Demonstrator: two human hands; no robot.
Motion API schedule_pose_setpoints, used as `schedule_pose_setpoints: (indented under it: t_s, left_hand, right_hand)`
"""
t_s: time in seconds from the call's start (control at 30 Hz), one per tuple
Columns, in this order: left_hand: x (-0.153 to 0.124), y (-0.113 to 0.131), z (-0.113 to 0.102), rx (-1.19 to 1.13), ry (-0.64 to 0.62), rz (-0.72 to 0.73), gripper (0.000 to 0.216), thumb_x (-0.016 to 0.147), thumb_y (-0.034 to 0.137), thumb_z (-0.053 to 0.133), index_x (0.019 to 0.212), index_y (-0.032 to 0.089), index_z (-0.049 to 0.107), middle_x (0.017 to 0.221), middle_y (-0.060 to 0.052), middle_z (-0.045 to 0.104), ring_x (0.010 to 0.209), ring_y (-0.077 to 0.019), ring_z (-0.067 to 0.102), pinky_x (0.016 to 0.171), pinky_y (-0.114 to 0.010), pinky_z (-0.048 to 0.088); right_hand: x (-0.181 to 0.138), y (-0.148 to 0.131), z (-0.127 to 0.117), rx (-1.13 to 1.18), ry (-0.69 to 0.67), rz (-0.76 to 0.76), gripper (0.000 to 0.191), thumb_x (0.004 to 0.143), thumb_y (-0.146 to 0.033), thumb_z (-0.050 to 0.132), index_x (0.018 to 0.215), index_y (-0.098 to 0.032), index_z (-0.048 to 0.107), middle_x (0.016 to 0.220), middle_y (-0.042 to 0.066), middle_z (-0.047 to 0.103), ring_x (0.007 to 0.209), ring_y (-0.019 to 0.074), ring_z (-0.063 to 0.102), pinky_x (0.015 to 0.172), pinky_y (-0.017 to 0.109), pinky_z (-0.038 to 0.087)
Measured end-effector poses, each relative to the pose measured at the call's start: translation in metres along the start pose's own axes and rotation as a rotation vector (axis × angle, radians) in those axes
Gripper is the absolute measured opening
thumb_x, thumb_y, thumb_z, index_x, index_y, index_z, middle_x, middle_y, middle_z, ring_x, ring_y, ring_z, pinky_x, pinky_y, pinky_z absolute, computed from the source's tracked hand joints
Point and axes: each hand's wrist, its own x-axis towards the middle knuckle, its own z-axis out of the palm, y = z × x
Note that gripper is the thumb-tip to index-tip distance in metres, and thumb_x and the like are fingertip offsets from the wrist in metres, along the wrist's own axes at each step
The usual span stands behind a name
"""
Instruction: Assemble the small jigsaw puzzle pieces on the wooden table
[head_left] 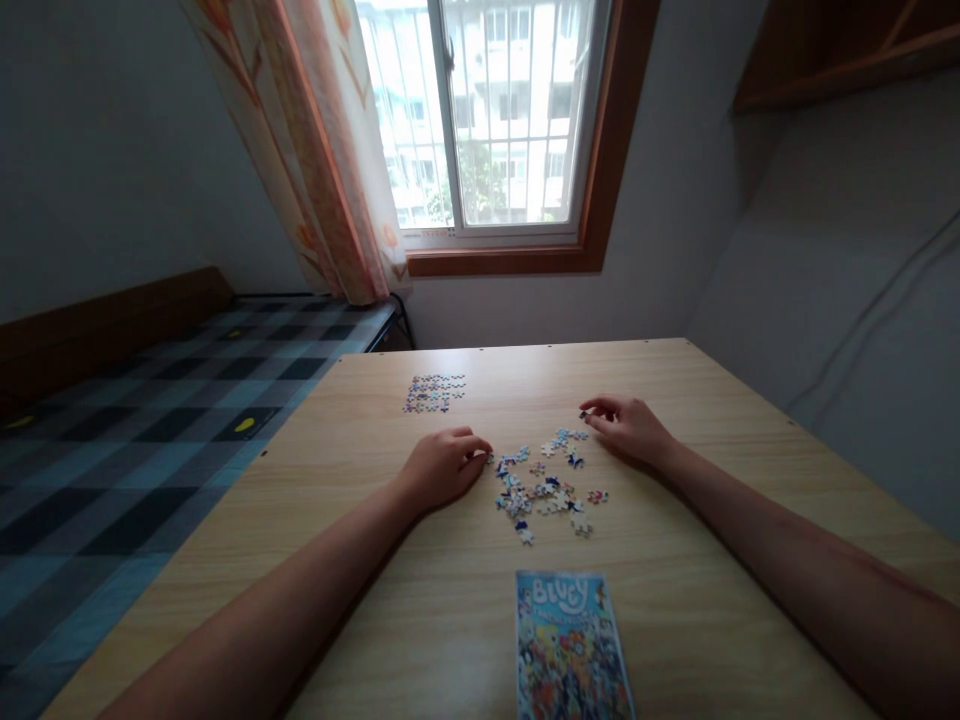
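Observation:
My right hand [626, 425] is at the far right of a loose pile of jigsaw pieces [551, 490], its fingertips pinched on a small dark puzzle piece [583, 414]. At the pile's left edge my left hand [446, 465] rests low over the table, fingers curled together. A small puzzle piece [491, 459] shows at its thumb and fingertips; part of it is hidden. Beyond the left hand lies a joined block of puzzle pieces [429, 393], with a ragged right side.
A Bluey picture box or card [571, 645] lies at the near side of the wooden table [360, 640]. To the left stands a bed with a checked cover [180, 430]. A curtain [315, 150] hangs beside the barred window [517, 110]. One shelf [847, 85] juts out upper right.

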Motion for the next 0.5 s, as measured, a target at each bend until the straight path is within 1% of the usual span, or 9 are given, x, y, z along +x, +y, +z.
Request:
schedule_pose_setpoints:
  t_s: [0.13,0.27,0.5]
  left_hand:
    - [-0.0002,0.0026,-0.0020,-0.004,-0.011,0.021,0.020,0.091,0.028,0.057,0.096,0.027,0.076,0.091,-0.001,0.071,0.069,-0.0121,0.062,0.066,-0.025,0.046]
    - [-0.0001,0.0023,-0.0027,-0.002,-0.011,0.023,0.020,0.091,0.029,0.057,0.096,0.027,0.076,0.089,-0.001,0.071,0.069,-0.0122,0.062,0.066,-0.025,0.046]
    - [0.0008,0.0023,-0.0021,0.010,-0.022,0.020,0.021,0.091,0.030,0.056,0.095,0.026,0.076,0.089,-0.001,0.070,0.067,-0.0117,0.061,0.066,-0.025,0.046]
  right_hand:
    - [0.0006,0.0095,-0.0013,-0.088,-0.009,0.024,0.026,0.082,-0.032,0.058,0.094,-0.020,0.077,0.075,0.003,0.073,0.061,0.0158,0.058,0.060,0.028,0.042]
    - [-0.0010,0.0104,0.0008,-0.139,-0.044,-0.036,0.024,0.080,-0.027,0.055,0.090,-0.021,0.076,0.075,0.002,0.072,0.063,0.0159,0.060,0.063,0.027,0.042]
    - [-0.0041,0.0043,0.0019,-0.227,-0.072,-0.123,0.025,0.080,-0.024,0.053,0.090,-0.021,0.076,0.072,0.002,0.068,0.066,0.0165,0.058,0.065,0.028,0.040]
